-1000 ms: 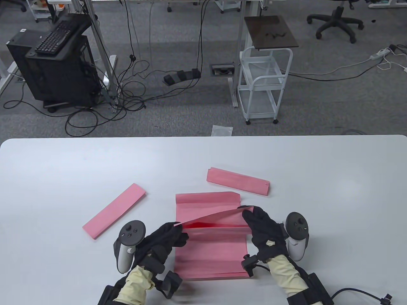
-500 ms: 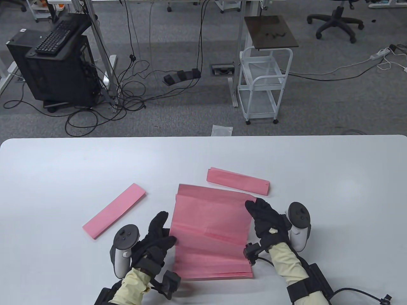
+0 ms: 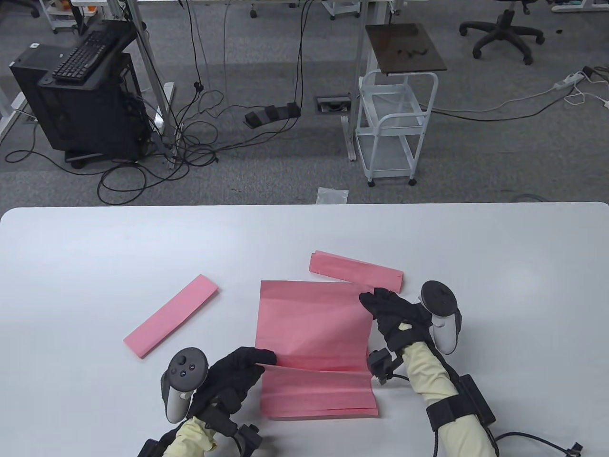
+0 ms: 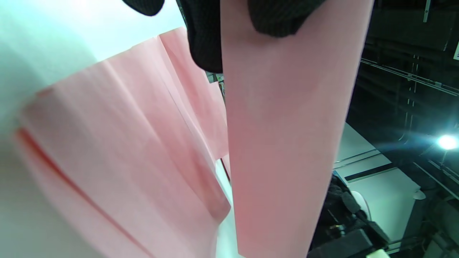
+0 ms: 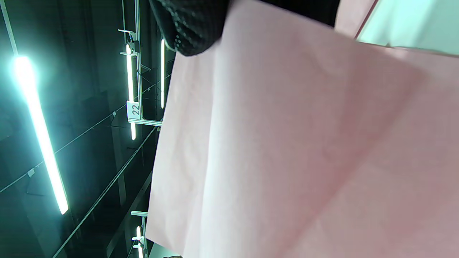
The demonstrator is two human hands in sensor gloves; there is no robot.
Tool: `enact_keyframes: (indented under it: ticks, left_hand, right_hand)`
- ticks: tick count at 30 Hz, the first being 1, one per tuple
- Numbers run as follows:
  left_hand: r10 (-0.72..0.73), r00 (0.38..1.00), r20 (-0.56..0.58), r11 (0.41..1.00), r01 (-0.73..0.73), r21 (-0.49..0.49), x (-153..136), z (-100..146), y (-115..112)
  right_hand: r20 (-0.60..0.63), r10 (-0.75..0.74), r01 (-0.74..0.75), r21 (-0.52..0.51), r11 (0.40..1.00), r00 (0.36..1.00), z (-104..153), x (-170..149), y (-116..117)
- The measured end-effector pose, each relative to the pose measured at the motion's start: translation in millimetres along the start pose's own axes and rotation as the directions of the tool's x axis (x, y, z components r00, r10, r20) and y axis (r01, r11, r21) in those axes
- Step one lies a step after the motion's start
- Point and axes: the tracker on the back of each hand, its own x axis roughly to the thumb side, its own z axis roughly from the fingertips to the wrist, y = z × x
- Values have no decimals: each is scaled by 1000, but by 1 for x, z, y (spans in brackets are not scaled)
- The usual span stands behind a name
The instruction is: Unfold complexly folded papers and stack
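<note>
A pink paper lies partly unfolded at the table's near middle, its upper panel raised off the table. My left hand grips the paper's left edge at a fold; the left wrist view shows my fingers over a lifted pink flap. My right hand grips the paper's far right corner; the right wrist view shows my fingers on the sheet. A folded pink strip lies to the left. Another folded pink strip lies just beyond the open paper.
The white table ends at a far edge, with grey floor, cables and a white cart beyond. A small clear bag lies on the floor by the table's far edge.
The upper flap has been opened away from me, so the sheet spreads longer. My right hand moved up along the right edge to the far corner. My left hand drew back to the fold.
</note>
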Motion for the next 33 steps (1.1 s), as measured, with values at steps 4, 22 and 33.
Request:
enact_keyframes:
  ticks: [4, 22, 33]
  left_hand:
    - [-49, 999, -14, 999, 49, -19, 2, 0, -1]
    - [21, 992, -122, 994, -34, -108, -6, 0, -4]
    - [-185, 978, -101, 975, 169, -146, -5, -2, -10]
  right_hand:
    - [50, -37, 38, -18, 999, 998, -3, 12, -4]
    - [69, 57, -47, -144, 988, 996, -14, 21, -5]
    - [45, 65, -58, -144, 988, 997, -17, 14, -4]
